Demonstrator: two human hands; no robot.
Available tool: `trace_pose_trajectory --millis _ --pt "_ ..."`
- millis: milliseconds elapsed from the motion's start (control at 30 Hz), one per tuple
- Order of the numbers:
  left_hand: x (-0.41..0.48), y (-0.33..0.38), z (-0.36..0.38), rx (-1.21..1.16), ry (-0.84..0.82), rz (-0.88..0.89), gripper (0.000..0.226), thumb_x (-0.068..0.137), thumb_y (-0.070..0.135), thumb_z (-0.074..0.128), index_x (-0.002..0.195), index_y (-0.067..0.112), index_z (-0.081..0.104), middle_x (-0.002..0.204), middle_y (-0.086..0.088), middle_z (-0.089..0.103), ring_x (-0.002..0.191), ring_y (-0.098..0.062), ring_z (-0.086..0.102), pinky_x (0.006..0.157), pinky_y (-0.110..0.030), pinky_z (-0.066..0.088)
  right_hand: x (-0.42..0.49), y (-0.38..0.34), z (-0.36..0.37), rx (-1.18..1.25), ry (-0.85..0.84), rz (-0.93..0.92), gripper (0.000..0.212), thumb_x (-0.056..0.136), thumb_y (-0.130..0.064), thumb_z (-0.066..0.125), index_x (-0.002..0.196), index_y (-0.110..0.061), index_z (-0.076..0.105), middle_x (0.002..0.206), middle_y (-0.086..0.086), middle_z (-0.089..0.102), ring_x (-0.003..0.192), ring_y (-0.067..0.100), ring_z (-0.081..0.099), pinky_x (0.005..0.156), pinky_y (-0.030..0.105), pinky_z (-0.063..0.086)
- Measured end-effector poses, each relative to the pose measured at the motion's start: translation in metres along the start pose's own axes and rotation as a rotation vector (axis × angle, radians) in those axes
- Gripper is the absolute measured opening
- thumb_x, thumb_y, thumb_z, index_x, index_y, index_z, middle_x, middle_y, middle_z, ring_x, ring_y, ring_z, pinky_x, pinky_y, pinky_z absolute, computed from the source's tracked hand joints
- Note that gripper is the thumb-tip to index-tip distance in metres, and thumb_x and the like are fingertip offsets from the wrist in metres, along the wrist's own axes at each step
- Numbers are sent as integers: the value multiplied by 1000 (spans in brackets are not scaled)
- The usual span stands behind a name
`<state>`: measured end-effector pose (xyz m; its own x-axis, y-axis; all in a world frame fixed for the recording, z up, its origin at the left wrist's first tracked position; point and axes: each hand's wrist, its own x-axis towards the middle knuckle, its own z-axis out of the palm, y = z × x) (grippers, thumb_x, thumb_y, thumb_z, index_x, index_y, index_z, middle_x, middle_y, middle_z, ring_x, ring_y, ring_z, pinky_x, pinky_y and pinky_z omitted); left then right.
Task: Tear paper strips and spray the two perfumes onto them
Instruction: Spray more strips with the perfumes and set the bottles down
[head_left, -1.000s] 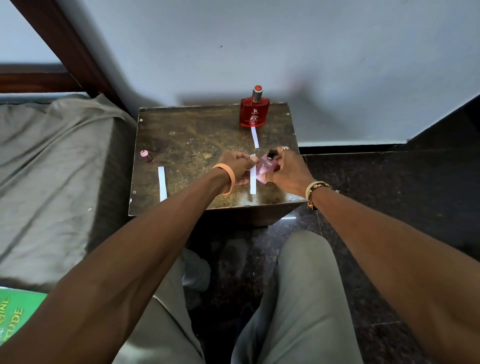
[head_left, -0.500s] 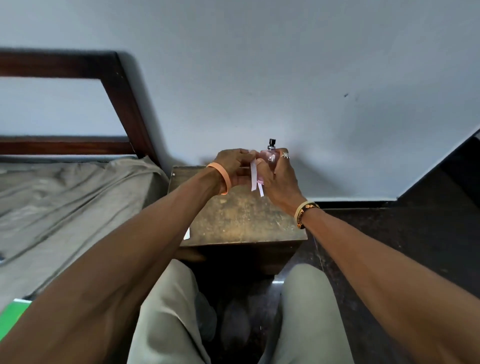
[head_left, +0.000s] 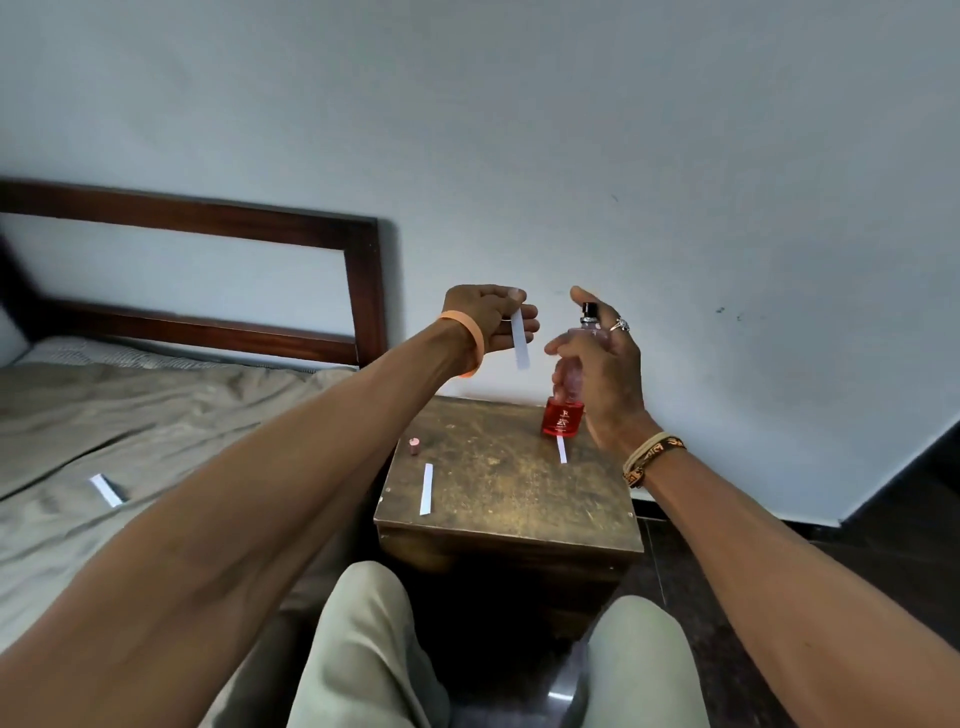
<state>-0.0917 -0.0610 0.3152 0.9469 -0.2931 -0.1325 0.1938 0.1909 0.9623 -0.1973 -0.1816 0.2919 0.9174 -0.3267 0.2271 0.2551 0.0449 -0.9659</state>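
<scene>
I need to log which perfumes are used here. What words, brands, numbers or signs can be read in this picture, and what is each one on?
Red perfume bottle: a pale emblem with small print under it, too blurred to read.
Pink perfume bottle in the right hand: no readable label.
Wristband on the right wrist: orange script characters, too small to read.
Paper strip held by the left hand: blank.
Nothing here reads clearly.
</scene>
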Motion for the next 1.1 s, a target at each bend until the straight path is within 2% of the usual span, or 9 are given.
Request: trace_pose_trajectory --millis 67,200,333,567,833,900,1000,1067,1100 --pt "-6 8 0 1 15 11 12 93 1 55 102 -4 61 94 -23 68 78 -34 69 71 -41 60 -2 -5 4 49 -48 8 58 90 2 44 140 -27 46 94 17 62 50 21 49 45 27 44" --pt "-13 20 3 -16 25 23 11 94 1 53 99 -3 62 95 -23 68 80 -35 69 69 -39 60 -7 -13 10 31 -102 -45 58 84 -9 42 137 -32 44 84 7 58 49 20 49 45 29 43" --pt "-17 25 7 -36 21 23 14 96 1 49 90 0 62 91 -21 68 79 -35 69 68 -39 60 -8 -16 7 89 -118 12 60 75 -18 41 134 -28 47 91 10 56 53 19 49 47 27 42" --pt "-18 19 6 -33 5 1 16 96 3 49 89 2 63 87 -16 69 73 -28 69 60 -34 60 -6 -27 -10 490 -329 182 50 80 -16 37 128 -16 51 89 15 62 51 19 50 44 19 36" --pt "-13 13 10 -17 7 -20 15 96 5 50 102 0 63 89 -16 70 74 -29 70 65 -36 60 -2 -28 -19 601 -423 217 46 86 -13 29 122 -16 57 89 16 63 49 17 51 41 18 38" --pt "-12 12 11 -10 5 -24 15 97 6 50 102 1 63 90 -16 70 75 -29 70 65 -36 60 -2 -25 -19 501 -364 201 46 87 -12 31 126 -17 55 91 16 63 52 18 52 43 19 38" --pt "-9 9 12 -15 7 -30 14 97 5 49 95 2 62 92 -19 69 74 -31 69 62 -37 60 -2 -18 -12 -196 -209 -27 49 95 -6 36 140 -23 43 94 15 57 63 21 53 46 30 44" --pt "-5 6 13 -15 30 -29 13 96 4 50 95 1 62 91 -19 68 73 -30 69 62 -37 60 -3 -4 -7 -553 -216 -224 55 97 -8 44 148 -25 33 110 11 56 86 19 56 69 33 52" --pt "-4 4 14 -10 43 -26 13 96 4 50 96 1 62 90 -18 68 72 -29 69 62 -37 60 -3 4 -6 -640 -228 -283 57 97 -12 47 150 -24 30 123 10 54 101 19 54 83 33 50"
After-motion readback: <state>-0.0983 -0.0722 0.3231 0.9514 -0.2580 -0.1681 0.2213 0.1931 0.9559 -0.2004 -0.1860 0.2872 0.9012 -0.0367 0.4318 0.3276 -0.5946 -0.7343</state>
